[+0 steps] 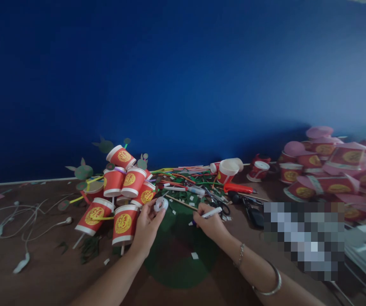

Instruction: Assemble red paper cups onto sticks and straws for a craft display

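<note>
My left hand [148,225] is closed on a small white roll of tape [161,205], held between thumb and fingers beside the paper cups. A white marker [213,212] sits in the grip of my right hand [211,225], its dark purple end pointing down-left. A thin wooden stick [181,202] runs up to the right hand's fingers; whether they touch it, I cannot tell. Under and between both hands lies a dark green round sheet [183,263] with a small white paper scrap [195,256] on it.
Stacked red-and-white paper cups [125,223] stand left, and more pink-trimmed cups [339,182] right. Scissors [216,204], a red-handled tool [238,188] and black keys [254,214] lie behind my right hand. White earphones [22,263] lie far left. A blue wall [183,85] rises behind.
</note>
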Demonstrator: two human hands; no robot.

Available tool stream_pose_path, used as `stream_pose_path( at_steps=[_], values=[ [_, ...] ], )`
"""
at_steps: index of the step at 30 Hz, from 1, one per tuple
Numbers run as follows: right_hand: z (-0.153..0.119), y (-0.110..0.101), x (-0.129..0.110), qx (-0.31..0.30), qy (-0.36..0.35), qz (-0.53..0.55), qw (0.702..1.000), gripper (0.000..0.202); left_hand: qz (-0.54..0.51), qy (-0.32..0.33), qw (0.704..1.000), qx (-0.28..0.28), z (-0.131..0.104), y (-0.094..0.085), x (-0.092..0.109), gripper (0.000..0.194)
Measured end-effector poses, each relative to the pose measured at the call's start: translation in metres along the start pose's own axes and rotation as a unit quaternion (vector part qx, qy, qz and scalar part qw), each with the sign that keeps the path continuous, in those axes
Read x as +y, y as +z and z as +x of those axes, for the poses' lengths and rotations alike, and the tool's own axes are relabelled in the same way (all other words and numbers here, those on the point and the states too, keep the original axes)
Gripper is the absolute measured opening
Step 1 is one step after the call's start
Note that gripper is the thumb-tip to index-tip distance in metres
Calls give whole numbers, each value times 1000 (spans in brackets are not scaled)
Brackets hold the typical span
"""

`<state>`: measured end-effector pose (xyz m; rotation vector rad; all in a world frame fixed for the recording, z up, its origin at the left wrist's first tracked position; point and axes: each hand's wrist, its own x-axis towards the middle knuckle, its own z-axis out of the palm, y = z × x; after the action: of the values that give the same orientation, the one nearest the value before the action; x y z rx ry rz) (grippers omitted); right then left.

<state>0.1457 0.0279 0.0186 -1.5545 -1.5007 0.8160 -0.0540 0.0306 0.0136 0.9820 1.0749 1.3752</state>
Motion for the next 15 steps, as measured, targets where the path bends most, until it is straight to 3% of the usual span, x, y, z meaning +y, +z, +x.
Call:
stream_pose_path(
  at_steps=[15],
  values=[
    [1, 2, 4, 5, 14, 23, 1000, 18, 0, 4, 1000, -4, 1, 0, -1, 47]
  ],
)
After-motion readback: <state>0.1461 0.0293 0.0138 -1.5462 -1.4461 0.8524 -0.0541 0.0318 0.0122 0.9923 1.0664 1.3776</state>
